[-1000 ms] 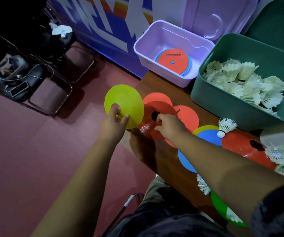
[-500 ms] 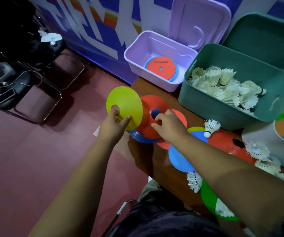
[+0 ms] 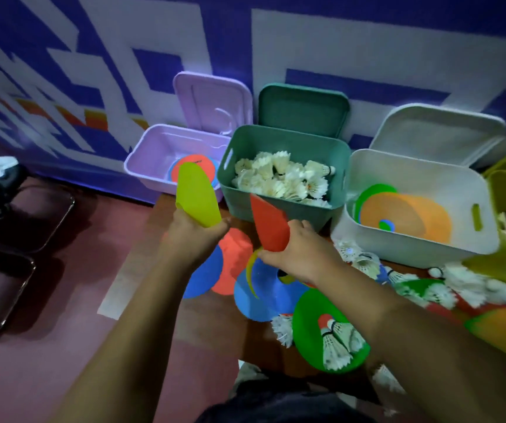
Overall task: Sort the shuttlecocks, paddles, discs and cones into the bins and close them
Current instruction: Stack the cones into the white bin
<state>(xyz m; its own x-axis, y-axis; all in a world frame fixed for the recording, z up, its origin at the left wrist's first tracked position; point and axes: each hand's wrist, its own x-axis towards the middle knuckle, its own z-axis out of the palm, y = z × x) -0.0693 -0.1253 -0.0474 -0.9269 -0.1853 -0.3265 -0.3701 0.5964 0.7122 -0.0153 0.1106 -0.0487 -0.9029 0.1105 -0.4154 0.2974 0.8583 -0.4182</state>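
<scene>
Left fingers (image 3: 218, 225) curl round the lower edge of a yellow cone (image 3: 197, 195); the left hand (image 3: 195, 239) holds it tilted up in front of the purple bin (image 3: 148, 172). Right fingers (image 3: 299, 227) and thumb pinch a red cone (image 3: 268, 227); the right hand (image 3: 302, 254) is just before the green bin (image 3: 236, 196), which is full of shuttlecocks (image 3: 282, 178). The white bin (image 3: 398, 245) holds orange and green cones. Blue and red discs (image 3: 235, 261) and loose shuttlecocks lie on the desk (image 3: 215, 325) below.
</scene>
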